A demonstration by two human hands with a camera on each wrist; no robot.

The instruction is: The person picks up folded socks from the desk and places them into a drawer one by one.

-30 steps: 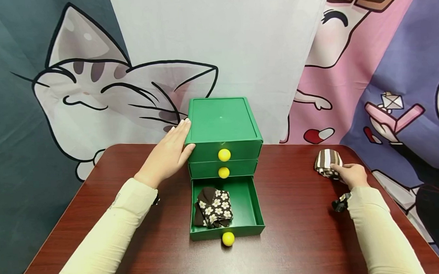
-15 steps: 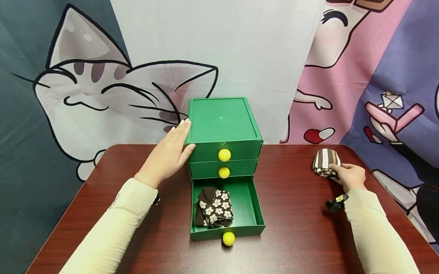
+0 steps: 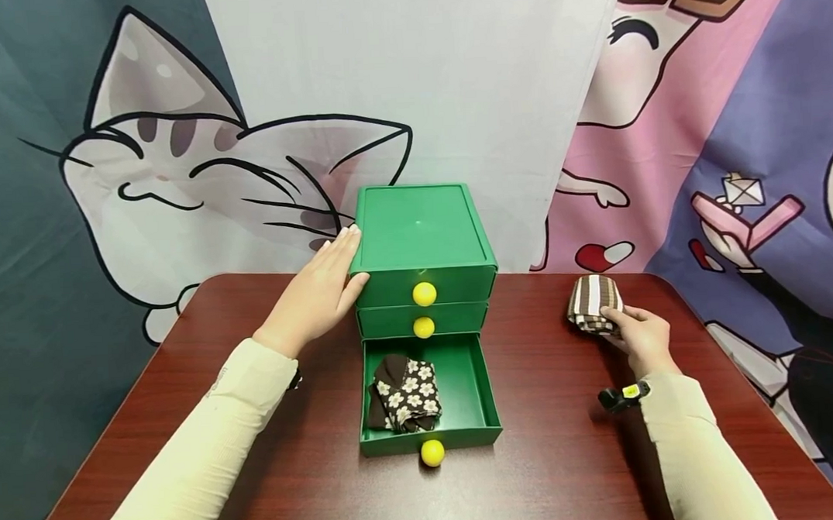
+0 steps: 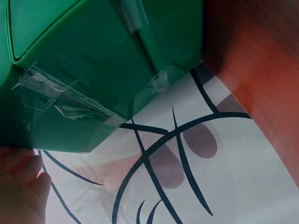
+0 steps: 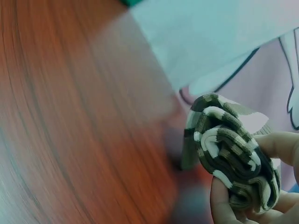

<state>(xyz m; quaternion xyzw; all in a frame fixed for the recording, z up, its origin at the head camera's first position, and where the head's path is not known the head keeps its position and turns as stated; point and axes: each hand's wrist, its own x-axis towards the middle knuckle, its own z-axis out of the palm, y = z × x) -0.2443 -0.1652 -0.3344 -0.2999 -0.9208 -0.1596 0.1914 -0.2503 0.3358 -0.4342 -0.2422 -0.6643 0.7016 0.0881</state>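
Observation:
My left hand [image 3: 313,292] rests with straight fingers along the left side of a green three-drawer box [image 3: 422,229]. In the left wrist view its fingertips touch the edge of that box [image 4: 107,70]. The bottom drawer [image 3: 467,382] is pulled out, and a folded dark sock with white flowers [image 3: 410,396] lies in its left half. Over the right side of the table, my right hand [image 3: 642,335] pinches a rolled striped sock [image 3: 593,303] between thumb and fingers. The right wrist view shows the spiral end of this rolled sock [image 5: 229,149].
Yellow ball knobs [image 3: 425,294] sit on the drawer fronts. The brown wooden table [image 3: 537,456] has rounded far corners. Behind it hangs a printed cloth [image 3: 492,78] with cartoon animals. A dark object [image 3: 831,405] stands past the table's right edge.
My right hand has moved left with the rolled striped sock, which now appears lifted and nearer the box. The left hand, the box and the flowered sock have stayed in place.

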